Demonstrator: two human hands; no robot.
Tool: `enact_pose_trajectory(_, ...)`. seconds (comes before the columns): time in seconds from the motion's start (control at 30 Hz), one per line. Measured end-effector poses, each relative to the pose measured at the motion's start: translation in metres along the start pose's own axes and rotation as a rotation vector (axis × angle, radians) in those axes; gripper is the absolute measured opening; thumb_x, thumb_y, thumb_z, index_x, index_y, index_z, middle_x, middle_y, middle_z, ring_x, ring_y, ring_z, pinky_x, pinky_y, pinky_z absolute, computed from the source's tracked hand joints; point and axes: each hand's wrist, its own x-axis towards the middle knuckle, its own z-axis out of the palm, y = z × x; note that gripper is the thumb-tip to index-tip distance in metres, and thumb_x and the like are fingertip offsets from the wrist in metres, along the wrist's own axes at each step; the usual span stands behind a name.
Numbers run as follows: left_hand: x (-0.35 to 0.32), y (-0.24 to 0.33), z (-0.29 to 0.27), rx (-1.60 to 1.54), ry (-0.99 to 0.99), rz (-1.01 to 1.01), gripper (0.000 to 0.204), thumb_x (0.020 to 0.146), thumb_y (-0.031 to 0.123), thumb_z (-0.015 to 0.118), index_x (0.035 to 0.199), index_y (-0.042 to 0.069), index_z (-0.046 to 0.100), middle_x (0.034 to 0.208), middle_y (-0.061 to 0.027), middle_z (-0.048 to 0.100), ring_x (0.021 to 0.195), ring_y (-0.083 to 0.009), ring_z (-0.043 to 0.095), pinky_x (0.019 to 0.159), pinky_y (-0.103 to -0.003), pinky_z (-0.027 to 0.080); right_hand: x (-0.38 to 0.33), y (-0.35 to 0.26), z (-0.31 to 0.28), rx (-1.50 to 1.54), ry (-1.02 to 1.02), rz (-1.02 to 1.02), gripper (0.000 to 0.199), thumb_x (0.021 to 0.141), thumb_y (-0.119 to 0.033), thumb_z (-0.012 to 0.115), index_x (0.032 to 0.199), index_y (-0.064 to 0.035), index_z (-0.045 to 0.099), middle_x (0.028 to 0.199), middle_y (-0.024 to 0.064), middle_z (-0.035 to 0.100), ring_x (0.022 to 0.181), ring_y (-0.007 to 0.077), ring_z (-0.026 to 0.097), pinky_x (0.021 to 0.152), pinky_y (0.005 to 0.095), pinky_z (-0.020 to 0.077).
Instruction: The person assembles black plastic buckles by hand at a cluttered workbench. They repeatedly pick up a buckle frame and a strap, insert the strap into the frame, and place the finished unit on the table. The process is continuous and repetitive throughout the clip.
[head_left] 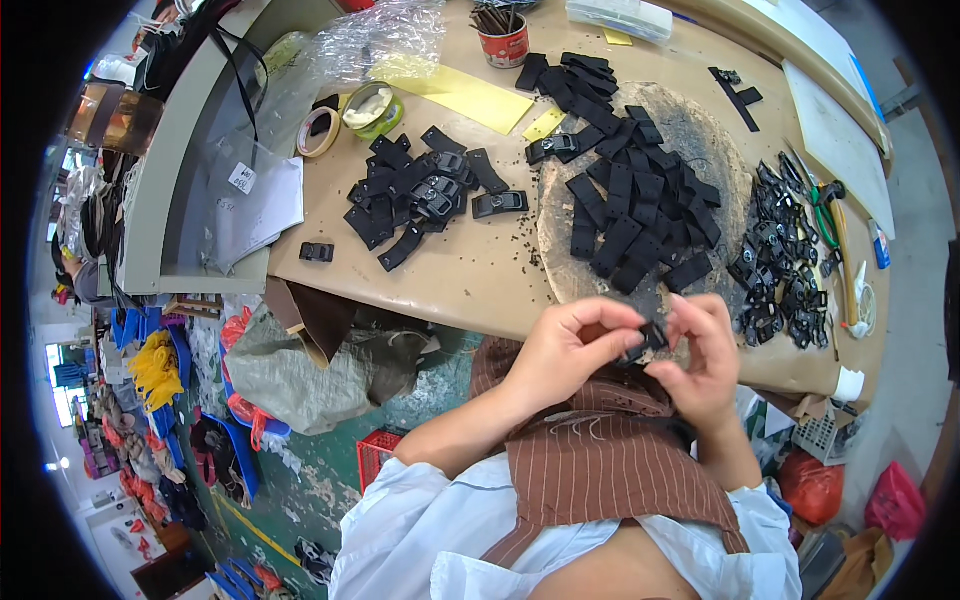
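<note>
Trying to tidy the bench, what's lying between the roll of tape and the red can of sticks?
In the head view, between the roll of tape and red can: a green-rimmed tin and yellow paper sheet.

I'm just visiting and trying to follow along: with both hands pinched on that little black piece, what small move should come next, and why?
Probably set it on the finished pile at the left. Both the left hand and right hand pinch one black strap piece with a buckle at the table edge; plain straps lie ahead, loose buckles to the right, joined ones left.

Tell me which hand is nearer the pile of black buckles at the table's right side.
Right. The right hand is just beside the buckle pile; the left hand sits farther off, left.
</note>
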Motion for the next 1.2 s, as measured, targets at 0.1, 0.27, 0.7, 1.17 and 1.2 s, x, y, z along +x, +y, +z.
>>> enact_pose_trajectory(0.1,-0.007,0.007,-0.004,0.126,-0.076,-0.036,0.014,0.084,0.002,0.062,0.098,-0.001,0.063,0.09,-0.0052,0.066,0.085,-0.0084,0.06,0.073,-0.022,0.049,0.017,-0.002,-0.027,-0.018,-0.413,-0.048,0.039,0.07,-0.012,0.075,0.107,-0.0036,0.064,0.101,0.0107,0.057,0.079,0.0175,0.057,0.067,0.0266,0.0479)
enact_pose_trajectory(0.27,-0.012,0.007,0.0,0.295,-0.099,-0.042,0.012,0.084,0.002,0.063,0.095,-0.001,0.065,0.087,-0.0045,0.066,0.079,-0.0078,0.06,0.07,-0.023,0.049,0.017,0.002,-0.034,-0.079,-0.622,-0.149,0.039,0.068,-0.012,0.077,0.104,-0.0058,0.065,0.102,0.0099,0.062,0.08,0.0201,0.063,0.068,0.0285,0.0526)
enact_pose_trajectory(0.7,0.017,0.011,-0.013,0.219,-0.104,-0.03,0.013,0.087,0.011,0.06,0.094,0.0,0.064,0.083,-0.0017,0.065,0.075,-0.0065,0.058,0.067,-0.022,0.047,0.007,0.006,-0.033,-0.129,-0.375,-0.126,0.018,0.066,-0.005,0.076,0.082,-0.0031,0.067,0.082,0.0103,0.066,0.073,0.0207,0.065,0.064,0.0289,0.0517)
enact_pose_trajectory(1.17,0.082,0.016,-0.048,0.789,0.419,0.057,0.023,0.078,0.01,0.068,0.093,-0.003,0.058,0.079,-0.0091,0.064,0.072,-0.0164,0.062,0.066,-0.028,0.049,-0.013,0.02,-0.043,0.243,-0.185,0.126,0.026,0.07,0.007,0.07,0.093,0.0019,0.06,0.09,0.0126,0.062,0.08,0.0187,0.063,0.073,0.0276,0.0515)
enact_pose_trajectory(1.2,0.083,0.003,-0.056,0.333,0.389,0.197,0.013,0.083,0.011,0.064,0.088,-0.001,0.06,0.077,-0.0046,0.063,0.07,-0.0108,0.059,0.064,-0.024,0.047,-0.014,0.022,-0.045,0.266,-0.17,0.145,0.027,0.07,0.007,0.07,0.094,0.0024,0.06,0.089,0.0122,0.062,0.08,0.0187,0.063,0.073,0.0278,0.0519)
